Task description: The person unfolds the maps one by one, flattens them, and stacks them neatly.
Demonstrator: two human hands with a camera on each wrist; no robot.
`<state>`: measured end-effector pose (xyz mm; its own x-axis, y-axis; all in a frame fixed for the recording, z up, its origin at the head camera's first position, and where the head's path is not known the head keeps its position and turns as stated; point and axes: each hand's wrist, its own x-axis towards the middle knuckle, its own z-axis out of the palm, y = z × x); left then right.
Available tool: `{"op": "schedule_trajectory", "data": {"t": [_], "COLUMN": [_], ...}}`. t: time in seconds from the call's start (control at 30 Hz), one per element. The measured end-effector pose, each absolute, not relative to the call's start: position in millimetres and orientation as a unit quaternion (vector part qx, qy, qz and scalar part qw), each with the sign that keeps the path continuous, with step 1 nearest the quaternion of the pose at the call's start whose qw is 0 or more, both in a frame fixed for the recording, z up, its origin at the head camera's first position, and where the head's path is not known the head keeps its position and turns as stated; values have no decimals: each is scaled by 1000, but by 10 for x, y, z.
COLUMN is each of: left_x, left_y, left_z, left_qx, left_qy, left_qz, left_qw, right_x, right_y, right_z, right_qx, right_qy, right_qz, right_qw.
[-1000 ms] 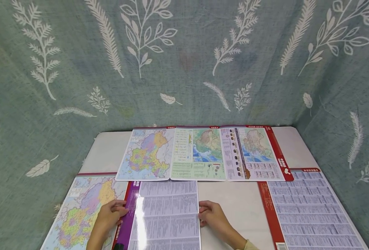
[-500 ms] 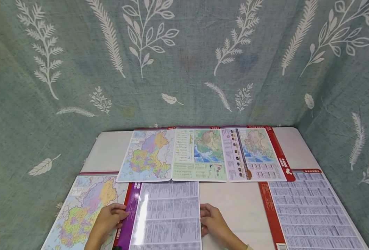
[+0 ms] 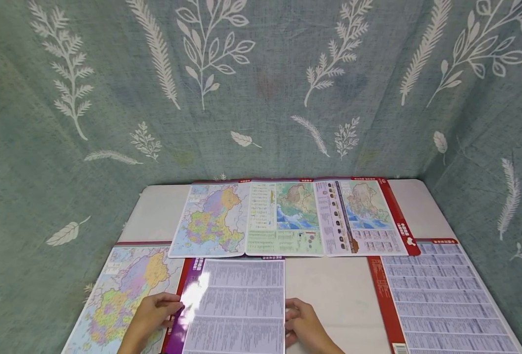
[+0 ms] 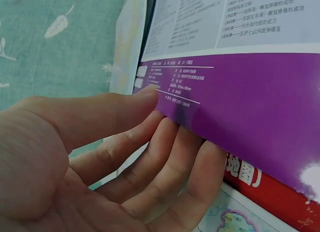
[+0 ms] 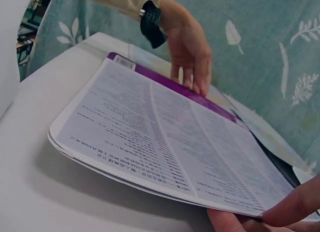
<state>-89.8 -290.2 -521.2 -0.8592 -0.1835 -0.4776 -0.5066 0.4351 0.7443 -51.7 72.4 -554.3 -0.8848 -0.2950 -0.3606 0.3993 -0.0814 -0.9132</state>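
A folded laminated map point(image 3: 239, 305) with a purple side strip and columns of small print lies between my two hands in the head view. On its left, my left hand point(image 3: 151, 317) pinches the purple strip point(image 4: 235, 102), thumb on top and fingers curled underneath in the left wrist view. My right hand point(image 3: 304, 325) pinches the opposite white edge; the right wrist view shows its thumb point(image 5: 295, 204) above and fingers below. A shadow falls on the tabletop under the folded map's raised edge in that view.
An unfolded three-panel map point(image 3: 283, 241) lies across the back of the white table point(image 3: 332, 290). To the left is a coloured map point(image 3: 141, 265) with a red strip, partly under the folded map. A red-edged printed sheet point(image 3: 442, 295) lies right. Patterned cloth point(image 3: 261, 98) surrounds the table.
The folded map and both hands have shifted slightly toward me. Its far edge now shows just below the three-panel map. Both hands keep their grip.
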Motion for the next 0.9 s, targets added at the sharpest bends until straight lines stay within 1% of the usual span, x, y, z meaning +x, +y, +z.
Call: {"op": "schedule_trajectory", "data": {"t": [0.23, 0.4, 0.57, 0.73, 0.83, 0.9], "left_x": [-846, -820, -811, -853, -882, -891], "left_y": [-2906, -2954, -3017, -3059, -3071, -3091], "left_z": [-5235, -5258, -5263, -5266, -5272, -5277], "left_qx": [-205, -190, -134, -43, -9, 4], "left_qy": [823, 806, 785, 746, 727, 723], "left_qz": [497, 514, 539, 584, 606, 612], "left_qw": [181, 225, 273, 317, 325, 320], "right_x": [-425, -380, -379, -410, -419, -421], "right_y": [753, 776, 816, 865, 887, 893], "right_z": [-5537, -5538, -5544, -5542, -5550, -5557], "right_qx": [36, 29, 25, 20, 20, 23], "right_qy": [649, 662, 661, 640, 629, 625], "right_qz": [-719, -710, -708, -721, -729, -731], "right_qw": [244, 239, 247, 265, 270, 272]}}
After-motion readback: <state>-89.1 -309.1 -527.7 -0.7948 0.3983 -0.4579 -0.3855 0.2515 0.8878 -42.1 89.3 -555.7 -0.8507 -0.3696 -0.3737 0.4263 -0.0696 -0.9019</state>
